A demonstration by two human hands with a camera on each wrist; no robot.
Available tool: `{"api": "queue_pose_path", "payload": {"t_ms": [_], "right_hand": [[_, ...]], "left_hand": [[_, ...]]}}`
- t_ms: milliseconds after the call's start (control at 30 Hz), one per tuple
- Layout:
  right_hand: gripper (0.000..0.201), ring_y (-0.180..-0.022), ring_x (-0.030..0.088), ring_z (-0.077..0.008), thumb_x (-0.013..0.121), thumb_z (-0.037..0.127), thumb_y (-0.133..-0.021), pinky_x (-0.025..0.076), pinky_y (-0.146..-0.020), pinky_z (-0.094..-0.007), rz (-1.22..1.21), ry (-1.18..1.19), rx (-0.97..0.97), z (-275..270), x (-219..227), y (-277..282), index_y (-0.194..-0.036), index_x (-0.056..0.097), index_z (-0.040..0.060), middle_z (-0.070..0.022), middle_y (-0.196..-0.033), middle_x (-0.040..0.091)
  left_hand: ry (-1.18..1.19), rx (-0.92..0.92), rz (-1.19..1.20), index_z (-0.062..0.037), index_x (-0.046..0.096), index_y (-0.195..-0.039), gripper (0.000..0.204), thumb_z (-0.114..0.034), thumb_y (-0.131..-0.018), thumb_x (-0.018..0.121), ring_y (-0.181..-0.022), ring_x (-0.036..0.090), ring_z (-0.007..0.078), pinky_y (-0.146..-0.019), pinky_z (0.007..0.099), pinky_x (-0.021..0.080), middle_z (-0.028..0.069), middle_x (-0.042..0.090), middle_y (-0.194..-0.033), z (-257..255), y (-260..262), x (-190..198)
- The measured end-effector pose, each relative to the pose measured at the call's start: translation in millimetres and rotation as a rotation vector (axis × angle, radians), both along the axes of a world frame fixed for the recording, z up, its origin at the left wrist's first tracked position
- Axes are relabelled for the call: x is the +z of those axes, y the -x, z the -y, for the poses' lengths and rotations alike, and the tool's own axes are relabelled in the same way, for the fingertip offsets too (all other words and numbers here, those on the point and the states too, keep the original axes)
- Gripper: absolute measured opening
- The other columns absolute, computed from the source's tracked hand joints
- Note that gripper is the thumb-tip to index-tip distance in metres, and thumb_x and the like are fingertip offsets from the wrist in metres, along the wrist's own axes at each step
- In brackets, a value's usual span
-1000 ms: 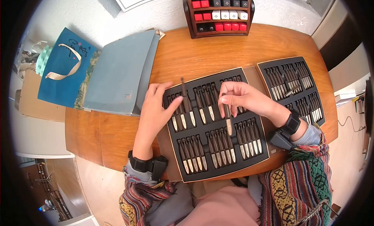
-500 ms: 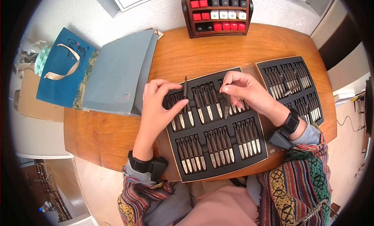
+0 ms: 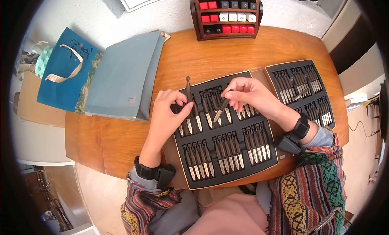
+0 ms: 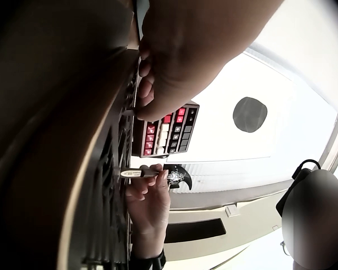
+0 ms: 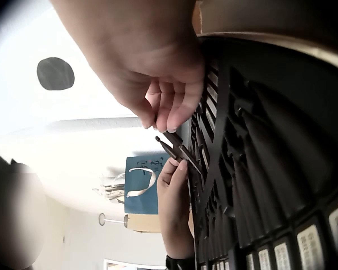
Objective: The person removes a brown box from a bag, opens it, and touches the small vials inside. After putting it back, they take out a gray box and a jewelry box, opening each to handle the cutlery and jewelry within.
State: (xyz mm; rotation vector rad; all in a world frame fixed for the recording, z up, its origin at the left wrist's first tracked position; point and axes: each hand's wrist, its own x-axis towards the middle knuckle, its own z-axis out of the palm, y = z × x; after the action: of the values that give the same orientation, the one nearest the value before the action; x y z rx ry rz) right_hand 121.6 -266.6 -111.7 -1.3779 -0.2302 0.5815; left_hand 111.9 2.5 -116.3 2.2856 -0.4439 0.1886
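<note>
Several dark, slender, knob-topped pieces with pale labelled ends lie in rows in a wide black tray [image 3: 207, 135]. Over the tray's far left corner, my left hand [image 3: 167, 113] pinches one such piece [image 3: 188, 88] between thumb and fingers, its knobbed end pointing up and away from me. My right hand [image 3: 254, 99], above the upper middle rows, holds a second piece [image 3: 219, 112] by its dark end. That piece tilts, with its pale label down and to the left. In the left wrist view the label [image 4: 136, 173] sticks out from the right fingertips.
A second black tray [image 3: 298, 98] of similar pieces stands at the right, with a loose piece [image 3: 302, 94] lying across it. Behind is a wooden rack [image 3: 227, 34] of red, white and black blocks. A blue-grey folder [image 3: 121, 77] and a blue bag [image 3: 60, 85] stand at the left.
My right hand moves slightly left, and its piece swings from label pointing down to slanting down and left. My left fingers, more spread earlier, close in around the piece they hold.
</note>
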Motion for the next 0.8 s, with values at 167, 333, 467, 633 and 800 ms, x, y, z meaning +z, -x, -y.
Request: {"api": "queue_pose_path", "payload": {"t_ms": [167,333,467,633,800], "right_hand": [[0.016,-0.068,0.057,-0.0025,0.065,0.019,-0.095,0.047,-0.059,-0.0171,0.089,0.215,0.129,-11.9,9.9,-12.3,-0.100,0.067,0.0038,0.0026,-0.079,0.064],[0.023,-0.070,0.057,-0.0027,0.063,0.015,-0.095,0.047,-0.059,-0.0171,0.127,0.336,0.193,-24.9,14.5,-24.6,-0.115,0.066,0.0054,0.0021,-0.081,0.065],[0.029,-0.074,0.059,-0.0050,0.064,0.011,-0.093,0.049,-0.063,-0.0203,0.196,0.280,0.173,-26.8,11.7,-20.0,-0.122,0.063,0.0061,-0.0001,-0.086,0.066],[0.032,-0.096,0.062,-0.0214,0.064,0.003,-0.086,0.052,-0.083,-0.0328,0.816,0.568,0.168,-19.6,11.0,-6.1,-0.118,0.065,0.0042,-0.0076,-0.102,0.067],[0.034,-0.118,0.056,-0.0317,0.061,0.001,-0.082,0.048,-0.097,-0.0400,1.091,0.663,0.334,-15.9,13.3,12.4,-0.115,0.067,0.0025,-0.0152,-0.128,0.061]], "left_hand": [[0.184,0.077,-0.078,-0.0044,0.054,-0.081,0.018,-0.009,-0.087,0.071,-0.071,0.044,0.0039,-0.065,0.0199,0.037,-0.0039,0.046,-0.077,-4.6,-1.9,-4.0],[0.290,0.127,-0.163,-0.0065,0.052,-0.080,0.021,-0.012,-0.090,0.068,-0.069,0.042,0.0028,-0.063,0.0193,0.036,-0.0063,0.045,-0.075,-4.2,-2.3,-1.5],[0.321,0.139,-0.186,-0.0018,0.056,-0.081,0.019,-0.012,-0.086,0.072,-0.068,0.046,0.0078,-0.062,0.0230,0.040,0.0001,0.049,-0.077,-6.1,-3.6,-2.6],[0.310,0.135,-0.185,-0.0020,0.056,-0.081,0.019,-0.012,-0.086,0.072,-0.068,0.045,0.0071,-0.061,0.0225,0.040,-0.0005,0.049,-0.077,-7.2,-4.1,-4.8],[0.319,0.131,-0.187,-0.0019,0.056,-0.081,0.020,-0.012,-0.086,0.072,-0.067,0.045,0.0060,-0.060,0.0218,0.039,-0.0012,0.049,-0.076,-7.2,-4.7,-6.4]]}}
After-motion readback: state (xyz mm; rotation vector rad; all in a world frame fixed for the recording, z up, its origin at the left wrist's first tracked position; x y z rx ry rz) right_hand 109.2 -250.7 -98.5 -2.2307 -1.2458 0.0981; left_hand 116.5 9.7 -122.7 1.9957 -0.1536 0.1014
